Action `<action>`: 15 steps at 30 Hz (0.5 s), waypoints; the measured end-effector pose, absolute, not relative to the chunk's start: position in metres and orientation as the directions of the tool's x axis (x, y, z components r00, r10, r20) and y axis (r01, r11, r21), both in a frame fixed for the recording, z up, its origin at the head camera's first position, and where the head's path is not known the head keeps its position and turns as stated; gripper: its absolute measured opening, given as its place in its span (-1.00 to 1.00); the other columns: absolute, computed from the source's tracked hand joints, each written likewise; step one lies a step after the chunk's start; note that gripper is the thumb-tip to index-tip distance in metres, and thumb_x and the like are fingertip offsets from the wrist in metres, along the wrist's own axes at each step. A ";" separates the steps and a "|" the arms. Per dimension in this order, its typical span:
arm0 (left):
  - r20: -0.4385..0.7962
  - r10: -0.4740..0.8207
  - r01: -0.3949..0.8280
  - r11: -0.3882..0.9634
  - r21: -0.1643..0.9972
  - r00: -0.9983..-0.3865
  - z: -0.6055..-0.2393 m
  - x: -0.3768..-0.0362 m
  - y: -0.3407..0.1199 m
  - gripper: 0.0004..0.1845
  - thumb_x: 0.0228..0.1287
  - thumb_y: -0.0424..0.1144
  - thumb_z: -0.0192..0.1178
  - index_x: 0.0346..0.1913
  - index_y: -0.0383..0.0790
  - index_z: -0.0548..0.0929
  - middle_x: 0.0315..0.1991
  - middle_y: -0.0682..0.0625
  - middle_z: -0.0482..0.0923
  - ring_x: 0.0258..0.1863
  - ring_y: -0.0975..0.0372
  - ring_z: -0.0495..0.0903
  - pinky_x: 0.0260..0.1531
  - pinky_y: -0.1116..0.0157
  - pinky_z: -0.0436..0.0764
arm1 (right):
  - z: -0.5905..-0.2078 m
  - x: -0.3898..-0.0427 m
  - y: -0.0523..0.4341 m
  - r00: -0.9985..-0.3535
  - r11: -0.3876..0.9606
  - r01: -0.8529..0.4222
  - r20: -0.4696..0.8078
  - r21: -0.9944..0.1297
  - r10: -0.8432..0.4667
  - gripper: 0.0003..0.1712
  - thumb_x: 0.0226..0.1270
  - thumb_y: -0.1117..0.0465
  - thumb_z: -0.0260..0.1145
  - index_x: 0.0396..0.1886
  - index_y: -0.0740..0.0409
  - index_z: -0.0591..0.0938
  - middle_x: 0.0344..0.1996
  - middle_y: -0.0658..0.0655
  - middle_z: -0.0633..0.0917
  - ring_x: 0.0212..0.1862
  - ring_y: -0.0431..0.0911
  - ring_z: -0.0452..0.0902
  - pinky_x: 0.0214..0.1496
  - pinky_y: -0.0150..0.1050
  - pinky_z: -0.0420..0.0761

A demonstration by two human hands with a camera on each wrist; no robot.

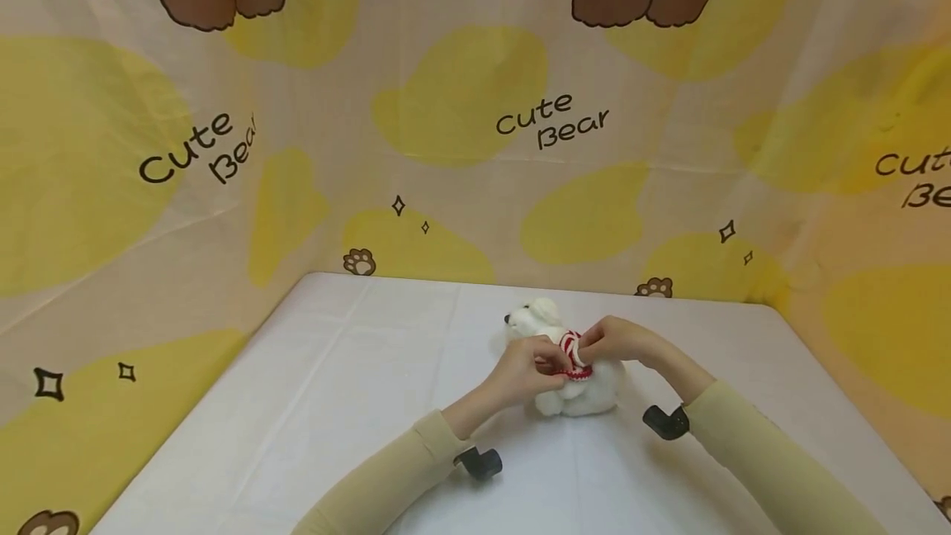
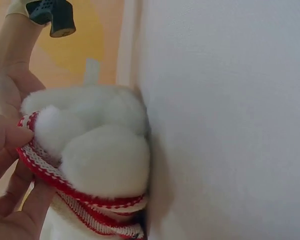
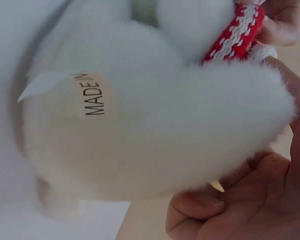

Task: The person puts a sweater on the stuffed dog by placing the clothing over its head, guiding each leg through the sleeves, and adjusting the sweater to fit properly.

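Note:
A small white plush bear (image 1: 572, 370) sits on the white table (image 1: 357, 403), its dark nose pointing left. It wears a red and white knitted garment (image 1: 570, 352). My left hand (image 1: 529, 370) pinches the garment's red hem (image 2: 45, 172) at the bear's left side. From the right, my right hand (image 1: 611, 340) grips the knit's upper part. In the right wrist view the bear's furry rear (image 3: 155, 130) fills the frame, with a white sewn tag (image 3: 75, 90) reading MADE, and the curled right fingers (image 3: 210, 210) lie under it.
A cloth backdrop (image 1: 475, 122) printed with yellow patches, brown bears and "Cute Bear" walls the table on three sides. Black wrist cameras (image 1: 479, 462) (image 1: 664, 422) hang under both beige sleeves. White tabletop shows to the left and in front of the bear.

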State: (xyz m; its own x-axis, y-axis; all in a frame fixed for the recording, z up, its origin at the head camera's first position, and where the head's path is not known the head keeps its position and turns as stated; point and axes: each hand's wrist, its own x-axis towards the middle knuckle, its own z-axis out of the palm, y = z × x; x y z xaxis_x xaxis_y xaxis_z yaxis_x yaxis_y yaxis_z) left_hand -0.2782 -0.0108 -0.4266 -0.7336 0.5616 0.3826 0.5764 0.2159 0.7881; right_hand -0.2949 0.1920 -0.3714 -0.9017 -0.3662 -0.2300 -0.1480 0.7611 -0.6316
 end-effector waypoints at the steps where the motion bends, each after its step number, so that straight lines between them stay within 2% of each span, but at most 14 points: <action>1: 0.384 0.559 0.576 0.214 0.789 -0.735 -0.427 -0.278 -0.010 -0.89 0.00 -0.51 0.31 -0.40 -0.26 0.70 -0.43 0.03 0.57 -0.32 0.31 0.60 -0.24 0.50 0.60 | -0.371 -0.295 0.193 -0.896 0.757 -0.148 -0.238 -0.636 -0.375 -0.85 0.12 0.15 0.33 -0.41 0.14 0.68 -0.50 -0.07 0.59 -0.31 -0.17 0.42 -0.23 -0.29 0.40; 7: 0.395 0.546 0.575 0.206 0.792 -0.739 -0.427 -0.277 -0.009 -0.89 0.00 -0.52 0.32 -0.40 -0.27 0.70 -0.40 -0.09 0.59 -0.35 0.39 0.53 -0.24 0.50 0.60 | -0.369 -0.294 0.195 -0.862 0.728 -0.182 -0.250 -0.661 -0.442 -0.85 0.16 0.19 0.28 -0.32 0.17 0.67 -0.46 -0.07 0.59 -0.31 -0.19 0.42 -0.20 -0.29 0.43; 12: 0.402 0.550 0.585 0.205 0.785 -0.732 -0.428 -0.277 -0.009 -0.88 0.00 -0.51 0.33 -0.39 -0.25 0.69 -0.40 -0.03 0.57 -0.33 0.40 0.55 -0.23 0.53 0.58 | -0.374 -0.296 0.193 -0.882 0.712 -0.125 -0.252 -0.691 -0.399 -0.88 0.11 0.20 0.30 -0.52 0.14 0.62 -0.59 -0.08 0.52 -0.39 -0.19 0.39 -0.31 -0.32 0.39; 15: 0.468 0.565 0.681 0.250 0.688 -0.680 -0.426 -0.276 -0.007 -0.87 0.00 -0.44 0.35 -0.37 -0.20 0.67 -0.39 0.04 0.56 -0.34 0.40 0.52 -0.26 0.59 0.52 | -0.377 -0.299 0.190 -0.906 0.706 -0.095 -0.233 -0.702 -0.354 -0.83 0.09 0.17 0.31 -0.61 0.13 0.61 -0.67 -0.10 0.47 -0.43 -0.19 0.35 -0.38 -0.33 0.36</action>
State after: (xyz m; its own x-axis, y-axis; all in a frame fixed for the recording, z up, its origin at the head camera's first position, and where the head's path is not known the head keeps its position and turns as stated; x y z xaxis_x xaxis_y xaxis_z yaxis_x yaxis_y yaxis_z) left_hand -0.2758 -0.0071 -0.4259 -0.6796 0.5651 0.4678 0.6815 0.2503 0.6877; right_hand -0.2988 0.1895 -0.3772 -0.9056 -0.3542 -0.2332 -0.0952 0.7057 -0.7021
